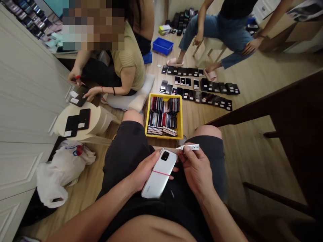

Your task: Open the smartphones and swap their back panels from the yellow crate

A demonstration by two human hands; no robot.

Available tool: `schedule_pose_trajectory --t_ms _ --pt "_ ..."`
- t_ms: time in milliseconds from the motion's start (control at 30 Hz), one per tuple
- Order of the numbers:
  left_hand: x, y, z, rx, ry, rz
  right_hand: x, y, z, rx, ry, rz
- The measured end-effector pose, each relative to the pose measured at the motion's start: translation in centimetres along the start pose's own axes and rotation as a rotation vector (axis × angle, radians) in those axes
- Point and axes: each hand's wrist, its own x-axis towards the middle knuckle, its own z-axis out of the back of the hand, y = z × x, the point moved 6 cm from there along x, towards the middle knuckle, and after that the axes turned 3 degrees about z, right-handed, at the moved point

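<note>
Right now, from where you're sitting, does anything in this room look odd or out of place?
Yes: a thin red band crosses the back of the white smartphone in the left hand, breaking its plain casing. A crumpled white plastic bag also lies heaped on the wooden floor, untidy beside the neat rows of phones.

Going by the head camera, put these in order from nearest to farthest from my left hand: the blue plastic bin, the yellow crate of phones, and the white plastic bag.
From your left hand, nearest first:
1. Yellow crate of phones, on the floor straight ahead, just past your knees.
2. White plastic bag, on the floor off to the left.
3. Blue plastic bin, on the floor far ahead, beyond the crate.
</note>
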Motion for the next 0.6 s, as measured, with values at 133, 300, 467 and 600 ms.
schedule_pose_trajectory --t_ms 133,300,467,600 --pt "-0.6 -2.8 1.1 0.477 -0.243 -0.173 -0.1 -0.7 -0.7 0.077 -0.03 -0.04" --pt "-0.6 -4.4 1.5 0.742 -0.395 -0.275 0.1 -0.8 -1.7 0.096 -0.005 -0.055" --pt "-0.3 -3.7 1.8 0.745 -0.435 -0.296 0.4 -0.5 -1.3 0.044 0.003 -0.056" --pt "-0.2 -3.6 2.1 0.783 -0.445 -0.323 1.7 0.1 2.4 -0.016 -0.055 -0.056"
